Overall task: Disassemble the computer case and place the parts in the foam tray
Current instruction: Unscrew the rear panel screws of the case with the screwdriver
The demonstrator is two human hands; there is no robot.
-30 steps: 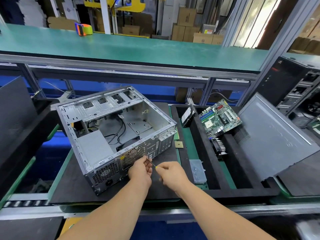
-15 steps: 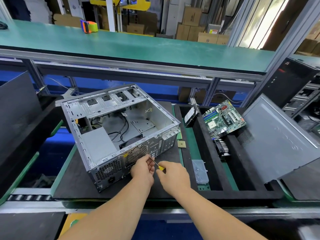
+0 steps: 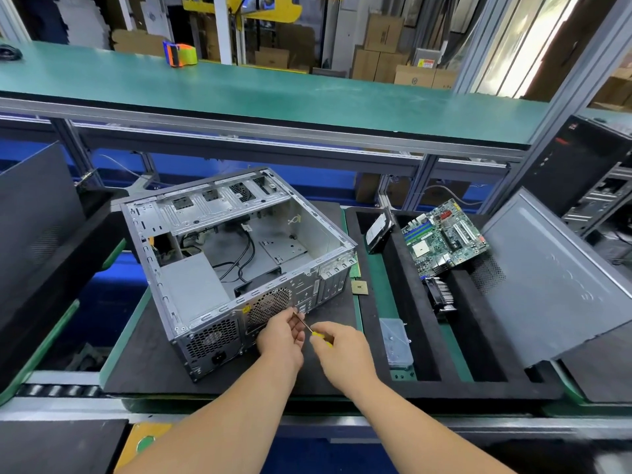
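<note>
Computer case (image 3: 236,265): lies open on the dark mat, left of centre on the worktop, its perforated rear panel facing near.
Still inside: the grey power supply (image 3: 191,289) in the near-left corner, black cables (image 3: 239,258) and what looks like a fan behind the round grille.
Left hand (image 3: 280,340): fingers curled at the rear panel, pinching the tip end of the screwdriver's shaft against the grille area.
Screwdriver (image 3: 313,331): thin shaft, yellow handle, angled from the panel toward near right.
Right hand (image 3: 342,350): closed round the yellow handle.
Loose chip (image 3: 359,288): on the mat just right of the case, not yet in the tray.
Foam tray (image 3: 413,323): right of the case; holds 1 hard drive (image 3: 378,230), 1 motherboard (image 3: 444,236), a heatsink with fan (image 3: 439,295) and a clear plastic box (image 3: 396,342).
Side panel (image 3: 554,275): leans at the tray's right end.
Progress: judged well past halfway; rear-panel screws, power supply and cabling remain.
</note>
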